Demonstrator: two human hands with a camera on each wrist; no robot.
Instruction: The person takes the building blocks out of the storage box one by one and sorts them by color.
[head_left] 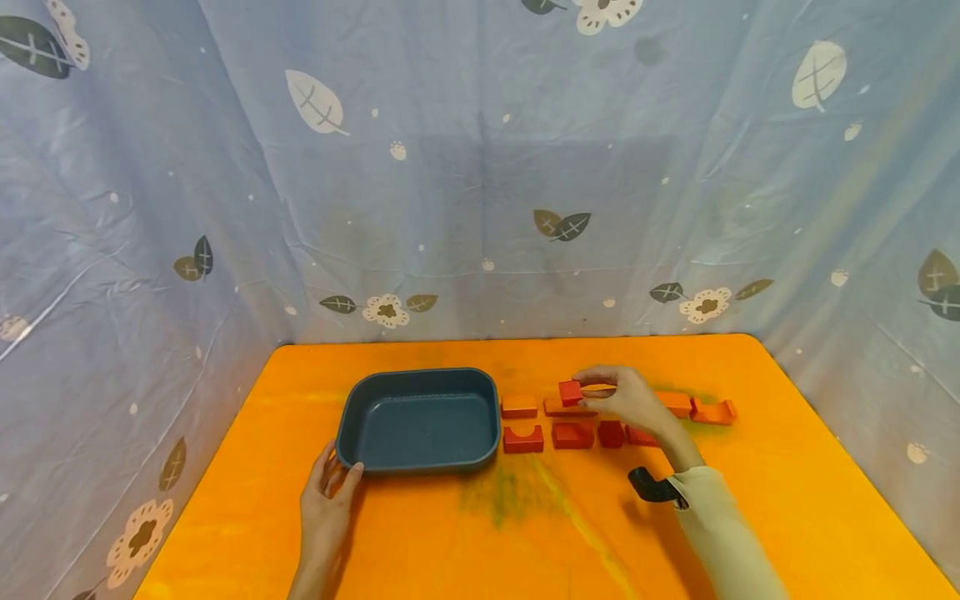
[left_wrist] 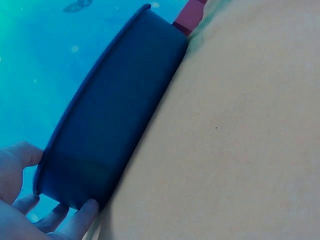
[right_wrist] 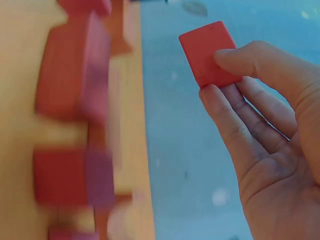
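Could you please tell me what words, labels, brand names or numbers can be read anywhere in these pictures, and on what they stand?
None: no words, labels or numbers show in any view.
The small red wooden block pinched by the right hand has plain faces.
The dark blue plastic tray touched by the left hand is unmarked.
The blue cloth backdrop bears only leaf and flower prints.
The orange table is bare of writing.
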